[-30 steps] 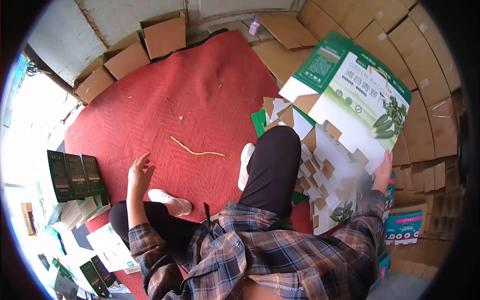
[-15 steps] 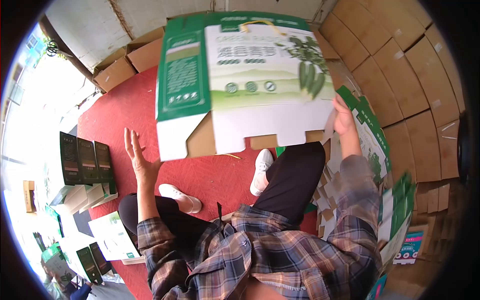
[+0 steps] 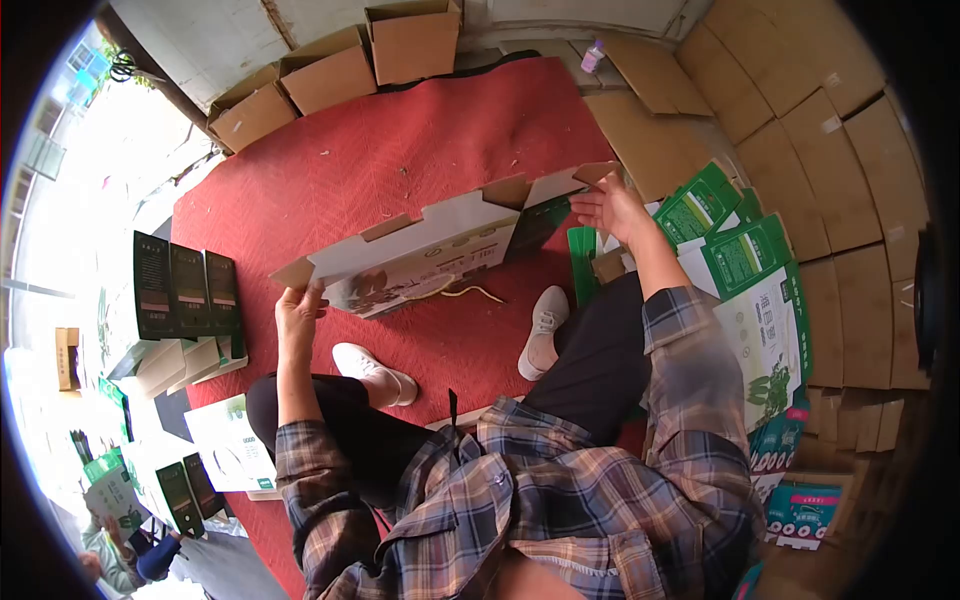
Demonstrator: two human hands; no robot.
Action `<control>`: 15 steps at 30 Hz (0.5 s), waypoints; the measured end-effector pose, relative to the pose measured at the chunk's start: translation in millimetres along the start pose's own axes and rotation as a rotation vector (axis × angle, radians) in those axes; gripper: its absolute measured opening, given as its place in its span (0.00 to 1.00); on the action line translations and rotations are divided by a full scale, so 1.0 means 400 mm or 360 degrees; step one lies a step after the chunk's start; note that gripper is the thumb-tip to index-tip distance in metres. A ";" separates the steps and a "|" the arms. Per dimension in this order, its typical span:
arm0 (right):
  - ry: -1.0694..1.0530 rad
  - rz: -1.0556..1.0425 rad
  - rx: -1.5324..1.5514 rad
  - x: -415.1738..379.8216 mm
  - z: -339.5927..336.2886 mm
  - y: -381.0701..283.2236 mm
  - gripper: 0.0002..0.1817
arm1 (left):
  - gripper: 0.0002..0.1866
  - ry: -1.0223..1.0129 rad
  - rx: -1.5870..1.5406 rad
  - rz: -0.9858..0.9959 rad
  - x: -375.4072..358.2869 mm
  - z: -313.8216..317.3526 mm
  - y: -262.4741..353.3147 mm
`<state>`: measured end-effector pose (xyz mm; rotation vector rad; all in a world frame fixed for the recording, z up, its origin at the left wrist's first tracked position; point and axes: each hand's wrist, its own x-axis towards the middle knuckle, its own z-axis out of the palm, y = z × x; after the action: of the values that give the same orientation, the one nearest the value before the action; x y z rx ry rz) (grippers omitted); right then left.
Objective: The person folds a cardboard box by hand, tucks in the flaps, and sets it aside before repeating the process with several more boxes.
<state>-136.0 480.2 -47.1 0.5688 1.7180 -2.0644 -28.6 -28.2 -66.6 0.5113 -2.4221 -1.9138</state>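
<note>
A printed cardboard carton [image 3: 430, 258], white and green with a yellow cord handle [image 3: 455, 293], stands tilted above the red mat with its notched flaps upward. At its left end, my left hand [image 3: 298, 318] is closed on the corner of the flap. My right hand [image 3: 615, 210] is at the carton's right end, its fingers stretched out and the thumb side right at the flap edge. My two white shoes [image 3: 545, 325] rest on the mat just below the carton.
Flattened green and white cartons [image 3: 755, 310] lie piled on my right, before stacked brown boxes [image 3: 785, 180]. Dark-fronted cartons [image 3: 187, 290] stand on the left. Open brown boxes [image 3: 325, 75] line the back of the red mat [image 3: 400, 160]. Another person's arm [image 3: 158, 558] shows at lower left.
The carton has come down and turned over from its raised position, its flaps now upward. My left hand has taken hold of its left end; my right hand's fingers have spread.
</note>
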 end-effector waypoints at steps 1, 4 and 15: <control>0.0128 -0.0013 0.0033 0.015 -0.009 0.013 0.41 | 0.20 -0.0032 0.0022 -0.0003 -0.002 0.000 0.001; 0.0271 -0.0130 0.0007 0.006 0.000 0.021 0.44 | 0.26 0.0023 -0.0100 -0.0098 -0.012 0.008 0.016; 0.0432 -0.0452 -0.0287 -0.071 0.172 0.007 0.48 | 0.22 -0.0258 -0.0119 -0.0301 -0.012 -0.050 0.014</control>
<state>-114.8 413.3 -22.6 0.5993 2.2287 -2.0597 -21.1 -44.7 -55.4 0.6260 -2.4650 -2.1922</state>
